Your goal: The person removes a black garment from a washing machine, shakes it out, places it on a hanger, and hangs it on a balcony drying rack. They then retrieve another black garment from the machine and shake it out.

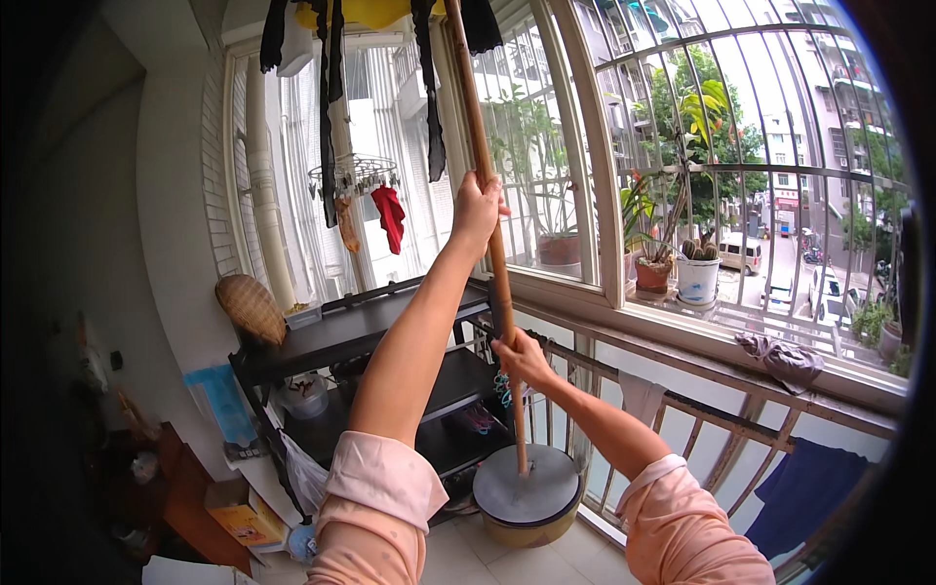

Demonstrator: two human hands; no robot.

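Note:
My left hand (pixel 477 214) grips a long bamboo pole (pixel 484 146) around its upper part. Lower down, my right hand (pixel 523 357) is closed around the same pole. The pole runs steeply upward and passes out of view at the top. Its bottom end meets, or hangs just over, a round grey lid (pixel 504 486); I cannot tell whether they touch. That lid covers a wide yellowish tub (pixel 530 534) on the tiled floor. Near the pole's upper part hang dark garments (pixel 433 110) and a yellow garment (pixel 365 13); what holds them up is out of view.
A black metal shelf rack (pixel 431 380) stands ahead, with a woven basket (pixel 251 307) at its left end. A round clip hanger (pixel 358 172) holds a red cloth (pixel 389 219). To the right are a railing (pixel 687 409) with a navy cloth (pixel 804 497) and barred windows with potted plants (pixel 697 274).

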